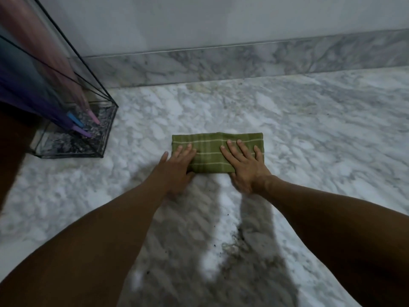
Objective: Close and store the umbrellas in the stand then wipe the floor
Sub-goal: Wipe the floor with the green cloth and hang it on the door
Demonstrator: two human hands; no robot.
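The folded green cloth with thin pale stripes [218, 151] lies flat on the white and grey marble floor [309, 134]. Both hands press down on it with straight fingers. The left hand [177, 165] covers the left end of the cloth, and its thumb sticks out onto the floor. The right hand [243, 162] is spread wide on the right end of the cloth.

To the left of the cloth, well apart from it, stands the clear glass umbrella stand with black edges [104, 138]. Closed umbrellas, pink, blue and purple [44, 85], lean inside it with their tips at the bottom. So I think the umbrella part is done and the wiping step is going on now.

Behind the cloth runs the grey marble strip along the wall [243, 63]. On the near side of the cloth, towards the person, the floor has dark specks and a dirty patch [234, 242]. The next move should be to pull the cloth back over that patch, pressing flat and even.
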